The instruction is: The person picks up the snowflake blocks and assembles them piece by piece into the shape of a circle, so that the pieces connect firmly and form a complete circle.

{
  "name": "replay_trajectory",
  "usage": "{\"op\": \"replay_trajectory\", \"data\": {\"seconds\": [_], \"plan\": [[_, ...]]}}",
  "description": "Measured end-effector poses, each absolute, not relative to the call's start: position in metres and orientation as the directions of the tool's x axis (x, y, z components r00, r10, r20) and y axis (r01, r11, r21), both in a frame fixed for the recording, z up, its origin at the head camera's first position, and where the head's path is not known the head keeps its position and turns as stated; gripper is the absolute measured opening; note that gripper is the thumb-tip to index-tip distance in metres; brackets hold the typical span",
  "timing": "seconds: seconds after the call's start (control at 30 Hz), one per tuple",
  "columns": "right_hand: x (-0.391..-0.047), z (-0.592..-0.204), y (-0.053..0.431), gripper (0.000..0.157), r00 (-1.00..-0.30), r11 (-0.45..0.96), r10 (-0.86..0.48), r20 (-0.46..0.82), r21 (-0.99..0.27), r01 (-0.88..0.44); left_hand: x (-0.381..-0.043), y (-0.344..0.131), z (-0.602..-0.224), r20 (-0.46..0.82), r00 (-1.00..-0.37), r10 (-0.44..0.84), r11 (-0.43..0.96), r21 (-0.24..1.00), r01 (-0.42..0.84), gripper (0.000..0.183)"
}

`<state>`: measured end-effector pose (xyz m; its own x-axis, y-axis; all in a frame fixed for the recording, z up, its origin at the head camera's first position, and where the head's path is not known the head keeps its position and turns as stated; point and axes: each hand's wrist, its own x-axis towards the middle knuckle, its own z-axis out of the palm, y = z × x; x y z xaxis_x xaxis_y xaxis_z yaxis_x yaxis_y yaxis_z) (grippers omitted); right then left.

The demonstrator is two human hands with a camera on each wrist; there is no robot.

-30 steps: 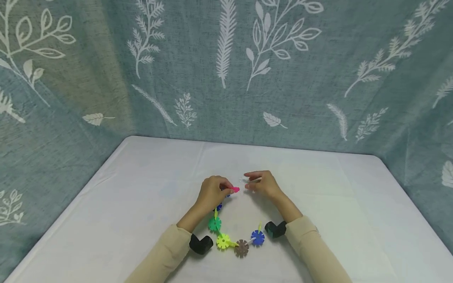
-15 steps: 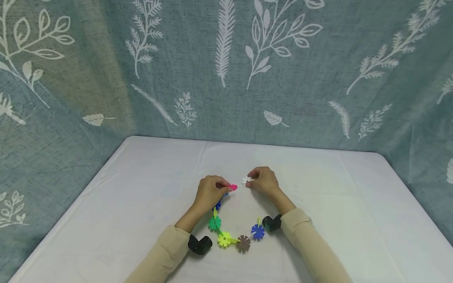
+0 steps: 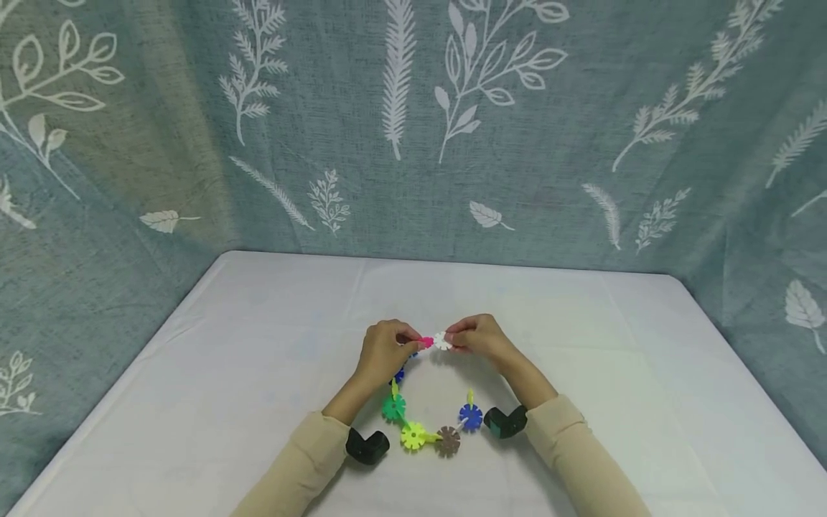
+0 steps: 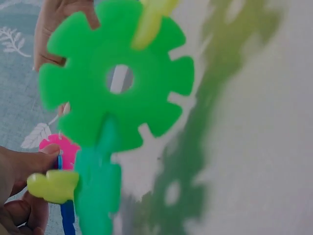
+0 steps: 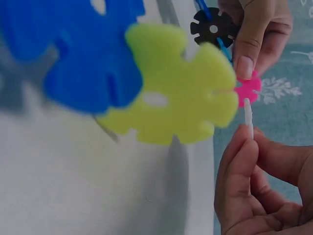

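Observation:
With thumb and fingers my left hand (image 3: 384, 352) pinches the end of a chain of slotted plastic discs, by a pink disc (image 5: 249, 88). My right hand (image 3: 483, 339) pinches a white notched disc (image 3: 442, 341), which meets the pink one edge to edge; whether their slots are locked I cannot tell. From the left hand the chain curves toward me through a green disc (image 3: 393, 408), a yellow disc (image 3: 413, 436), a brown disc (image 3: 449, 441) and a blue disc (image 3: 471, 417). A yellow-green disc (image 5: 181, 93) stands at its other end.
A white cloth covers the table (image 3: 291, 301), and a teal curtain (image 3: 362, 194) with white leaf prints hangs behind it. Black wrist-worn devices (image 3: 367, 446) sit by both sleeves, the right one close to the blue disc.
My right hand has turned the white disc and moved it left until it meets the pink disc. The left hand stays nearly still, while the chain's blue end has shifted slightly away from me.

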<state>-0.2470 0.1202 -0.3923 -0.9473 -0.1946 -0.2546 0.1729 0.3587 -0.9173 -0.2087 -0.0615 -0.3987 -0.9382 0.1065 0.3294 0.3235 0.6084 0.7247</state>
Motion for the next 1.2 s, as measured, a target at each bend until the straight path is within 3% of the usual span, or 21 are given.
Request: {"op": "replay_trajectory", "data": {"seconds": [0.6,0.73,0.93,1.07,1.2], "plan": [[-0.241,-0.392,0.108,0.015,-0.962,0.353,-0.117,-0.249,-0.915,0.194,-0.202,-0.052,-0.404,0.387,-0.920,0.063,0.609,0.715,0.343,0.006],[-0.242,-0.397,0.113,0.013,-0.968,0.469,-0.185,-0.168,-0.881,0.063,-0.202,-0.049,-0.406,0.353,-0.932,0.078,0.631,0.707,0.320,0.007],[-0.227,-0.381,0.139,0.022,-0.928,0.675,-0.373,-0.026,-0.694,-0.252,-0.202,-0.043,-0.407,0.343,-0.930,0.132,0.715,0.617,0.329,0.009],[-0.202,-0.373,0.158,0.025,-0.918,0.770,-0.376,-0.127,-0.595,-0.233,-0.200,-0.041,-0.401,0.328,-0.930,0.164,0.801,0.506,0.320,0.012],[-0.180,-0.377,0.163,0.029,-0.901,0.826,-0.347,-0.261,-0.540,-0.161,-0.204,-0.043,-0.400,0.281,-0.935,0.215,0.842,0.431,0.323,0.028]]}}
